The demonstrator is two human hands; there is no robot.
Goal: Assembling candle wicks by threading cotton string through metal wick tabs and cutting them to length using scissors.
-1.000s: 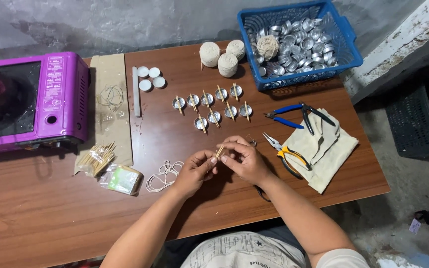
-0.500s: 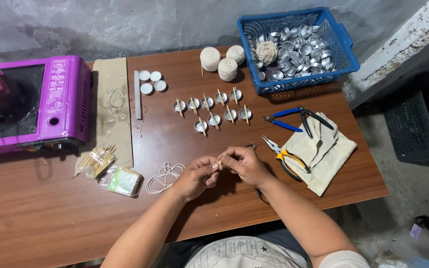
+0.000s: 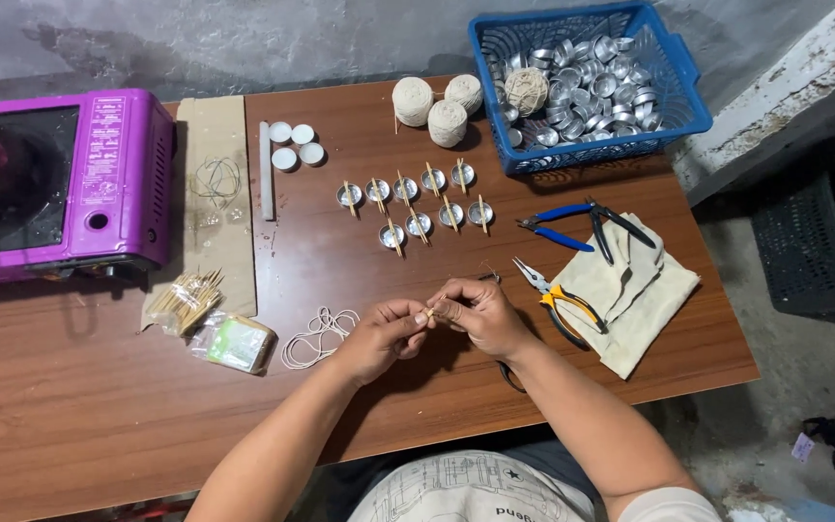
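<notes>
Left hand (image 3: 382, 336) and right hand (image 3: 480, 316) meet fingertip to fingertip above the wooden table (image 3: 70, 416), both pinched shut on one small wooden stick (image 3: 430, 314) (only its tip shows). Loose white string (image 3: 317, 334) lies just left; yellow-handled pliers (image 3: 555, 296) rest on a cloth (image 3: 642, 307) to the right

Glossy wood-grain table (image 3: 99, 406), shiny metal cups (image 3: 591, 87), blue plastic basket (image 3: 683, 87), matt cloth (image 3: 645, 309)
</notes>
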